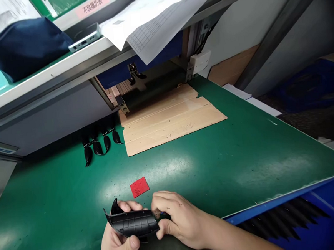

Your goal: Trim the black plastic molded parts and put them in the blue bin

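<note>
My left hand (pixel 118 240) is wrapped round a curved black plastic part (pixel 135 223). The part has a ribbed grid on the side facing me and two pointed horns at its left end. At its right end is my right hand (pixel 177 218), with thumb and fingers curled in. Something small and dark with a bluish spot shows between those fingers; what it is I cannot make out. Just beyond the hands, a red card (pixel 140 187) with a handwritten mark lies on the green table (pixel 75 213).
Several black curved parts (pixel 98 147) lie at the back left beside a cardboard sheet (pixel 169 121). Above hangs a shelf (pixel 44 75) with a phone (pixel 85 38), a dark blue pouch (pixel 26 47) and drooping paper (pixel 159 25). A blue bin (pixel 329 201) with more black parts stands lower right.
</note>
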`<state>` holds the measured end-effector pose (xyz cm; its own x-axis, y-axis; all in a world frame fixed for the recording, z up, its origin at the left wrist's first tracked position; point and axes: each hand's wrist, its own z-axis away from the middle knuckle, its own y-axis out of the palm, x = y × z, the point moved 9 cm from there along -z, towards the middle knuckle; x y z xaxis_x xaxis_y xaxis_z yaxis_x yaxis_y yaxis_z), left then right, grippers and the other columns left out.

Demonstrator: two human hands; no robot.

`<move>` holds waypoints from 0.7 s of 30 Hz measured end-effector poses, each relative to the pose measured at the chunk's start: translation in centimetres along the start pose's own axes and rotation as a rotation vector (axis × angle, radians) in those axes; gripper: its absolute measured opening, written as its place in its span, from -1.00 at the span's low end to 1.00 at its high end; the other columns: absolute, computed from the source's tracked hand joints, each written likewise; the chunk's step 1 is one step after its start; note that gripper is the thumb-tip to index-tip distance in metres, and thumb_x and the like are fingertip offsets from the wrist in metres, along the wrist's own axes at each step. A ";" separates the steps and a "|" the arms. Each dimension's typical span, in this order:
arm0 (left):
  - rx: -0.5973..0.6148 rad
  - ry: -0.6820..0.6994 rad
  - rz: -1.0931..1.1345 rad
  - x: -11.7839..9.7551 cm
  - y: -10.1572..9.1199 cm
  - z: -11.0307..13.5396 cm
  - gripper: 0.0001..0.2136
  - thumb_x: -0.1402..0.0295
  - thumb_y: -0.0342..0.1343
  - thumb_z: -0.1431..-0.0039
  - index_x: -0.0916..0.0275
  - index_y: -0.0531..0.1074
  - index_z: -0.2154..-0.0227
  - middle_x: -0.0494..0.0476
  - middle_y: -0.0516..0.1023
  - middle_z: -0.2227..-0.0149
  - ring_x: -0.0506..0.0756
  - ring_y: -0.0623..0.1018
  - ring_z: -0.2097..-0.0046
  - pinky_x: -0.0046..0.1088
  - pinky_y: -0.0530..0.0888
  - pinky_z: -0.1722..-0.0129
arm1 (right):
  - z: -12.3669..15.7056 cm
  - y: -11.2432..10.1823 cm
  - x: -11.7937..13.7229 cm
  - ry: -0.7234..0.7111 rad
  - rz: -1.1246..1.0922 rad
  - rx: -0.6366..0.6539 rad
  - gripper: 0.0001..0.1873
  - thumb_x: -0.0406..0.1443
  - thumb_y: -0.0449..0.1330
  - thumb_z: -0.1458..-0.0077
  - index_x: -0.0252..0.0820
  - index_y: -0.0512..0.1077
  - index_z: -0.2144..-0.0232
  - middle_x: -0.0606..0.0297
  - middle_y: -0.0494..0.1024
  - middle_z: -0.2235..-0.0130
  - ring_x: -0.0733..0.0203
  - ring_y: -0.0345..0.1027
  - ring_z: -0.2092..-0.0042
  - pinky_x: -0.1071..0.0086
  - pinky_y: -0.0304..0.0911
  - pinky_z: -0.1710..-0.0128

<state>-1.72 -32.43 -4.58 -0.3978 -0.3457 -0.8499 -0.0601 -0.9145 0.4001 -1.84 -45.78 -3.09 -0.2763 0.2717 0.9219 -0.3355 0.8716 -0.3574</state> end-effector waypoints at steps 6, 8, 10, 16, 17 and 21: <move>0.000 0.012 0.080 -0.3 0.5 0.3 -0.54 0.25 0.42 0.25 0.06 0.37 0.24 0.02 0.43 0.24 0.12 0.52 0.14 -0.35 0.49 0.13 | 0.2 -0.4 0.7 0.028 0.062 -0.194 -0.31 0.27 -0.31 -0.08 -0.14 0.26 0.38 0.27 0.32 0.33 0.17 0.13 0.28 0.26 0.06 0.24; 0.012 0.020 0.079 -0.4 0.4 0.3 -0.54 0.25 0.41 0.23 0.06 0.37 0.23 0.03 0.43 0.24 0.13 0.53 0.14 -0.34 0.49 0.13 | 0.0 0.0 0.6 0.009 -0.002 -0.118 -0.35 0.26 -0.26 -0.09 -0.15 0.21 0.48 0.35 0.27 0.43 0.23 0.11 0.36 0.32 0.04 0.31; 0.012 0.024 0.076 -0.3 0.2 0.3 -0.54 0.26 0.41 0.23 0.07 0.37 0.22 0.05 0.44 0.22 0.15 0.53 0.13 -0.33 0.49 0.12 | 0.0 0.8 0.5 -0.014 -0.177 0.062 -0.37 0.26 -0.21 -0.09 -0.15 0.14 0.55 0.42 0.18 0.52 0.31 0.06 0.46 0.38 0.01 0.40; -0.147 0.046 0.097 -0.2 -1.6 -0.1 -0.53 0.29 0.37 0.15 0.05 0.39 0.11 0.10 0.49 0.07 0.15 0.49 0.02 -0.29 0.38 -0.04 | 0.5 -0.5 -0.5 0.114 -0.560 0.088 -0.33 0.14 -0.38 -0.22 -0.20 0.27 0.45 0.36 0.25 0.45 0.31 0.14 0.42 0.37 0.11 0.37; -0.168 0.043 0.108 -0.2 -1.9 -0.2 -0.54 0.29 0.36 0.12 0.05 0.40 0.10 0.11 0.50 0.05 0.16 0.48 0.00 -0.27 0.35 -0.07 | 0.5 -0.4 -0.6 0.135 -0.521 0.081 -0.35 0.14 -0.34 -0.22 -0.19 0.26 0.47 0.36 0.25 0.46 0.30 0.15 0.42 0.37 0.11 0.36; -0.162 0.022 0.157 -0.2 -1.7 -0.7 -0.55 0.27 0.29 0.02 0.00 0.38 0.02 0.09 0.53 0.05 0.15 0.47 -0.03 -0.24 0.24 -0.16 | 0.1 -0.2 -0.5 0.159 0.064 -0.033 -0.46 0.21 0.07 -0.01 -0.15 0.31 0.42 0.36 0.38 0.38 0.22 0.19 0.31 0.31 0.07 0.27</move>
<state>-0.91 -30.94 -5.34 -0.3704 -0.4896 -0.7894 0.1495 -0.8702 0.4696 -1.75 -46.12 -3.51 -0.1497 0.3861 0.9102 -0.2915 0.8624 -0.4138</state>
